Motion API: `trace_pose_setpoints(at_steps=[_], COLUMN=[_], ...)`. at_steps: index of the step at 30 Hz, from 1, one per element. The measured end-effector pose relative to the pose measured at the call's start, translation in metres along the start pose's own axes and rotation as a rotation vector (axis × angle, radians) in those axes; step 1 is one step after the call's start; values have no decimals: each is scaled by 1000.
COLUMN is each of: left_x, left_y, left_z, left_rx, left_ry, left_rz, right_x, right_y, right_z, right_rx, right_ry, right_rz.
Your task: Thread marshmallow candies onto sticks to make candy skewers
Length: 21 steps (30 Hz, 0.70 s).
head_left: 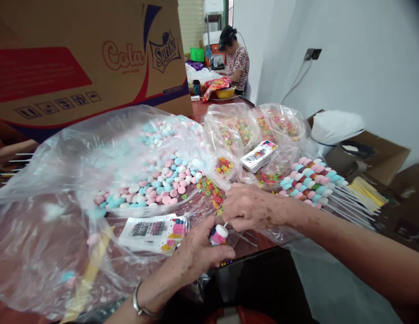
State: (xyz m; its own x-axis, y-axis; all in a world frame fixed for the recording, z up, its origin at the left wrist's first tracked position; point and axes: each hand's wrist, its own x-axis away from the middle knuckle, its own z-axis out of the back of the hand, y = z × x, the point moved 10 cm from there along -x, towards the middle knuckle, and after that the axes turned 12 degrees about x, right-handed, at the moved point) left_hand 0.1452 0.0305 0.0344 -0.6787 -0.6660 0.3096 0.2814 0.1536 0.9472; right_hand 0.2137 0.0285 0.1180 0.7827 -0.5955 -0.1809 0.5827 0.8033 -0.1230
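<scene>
My left hand (199,247) is closed around a short stack of marshmallows (218,235), white on top with pink and a coloured printed wrapper or label below. A thin white stick (226,224) rises from the top marshmallow to the fingertips of my right hand (245,208), which is pinched on it. The stack's lower end is hidden by my left fingers. Left of my hands lies a pile of printed labels (151,234). Just beyond are loose pink, blue and white marshmallows (165,184) in a clear plastic bag (57,216), with ring-shaped gummies (212,191) beside them.
Finished-looking marshmallow skewers (307,182) lie stacked at the right, sticks outward. Behind are bags of coloured gummies (243,128) and another label stack (259,155). A large cardboard box (94,58) stands at the back left. A person (236,63) sits farther back.
</scene>
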Motion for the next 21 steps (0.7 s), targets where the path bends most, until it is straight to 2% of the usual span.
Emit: trace_pose_setpoints(at_steps=[3, 6, 11, 16, 21], left_x=[8, 16, 20, 17, 12], left_y=[-15, -16, -31, -40, -32], left_z=[-13, -15, -9, -15, -20], left_rx=[264, 380, 367, 316, 292], left_ry=[-159, -245, -235, -231, -246], left_rz=[219, 263, 342, 411, 356], right_x=[3, 5, 2, -3, -3], right_y=[-2, -6, -14, -24, -16], right_z=[10, 16, 15, -4, -14], right_rx=[87, 170, 197, 112, 33], right_ry=[100, 160, 136, 69, 90], right_rz=[48, 97, 133, 196, 176])
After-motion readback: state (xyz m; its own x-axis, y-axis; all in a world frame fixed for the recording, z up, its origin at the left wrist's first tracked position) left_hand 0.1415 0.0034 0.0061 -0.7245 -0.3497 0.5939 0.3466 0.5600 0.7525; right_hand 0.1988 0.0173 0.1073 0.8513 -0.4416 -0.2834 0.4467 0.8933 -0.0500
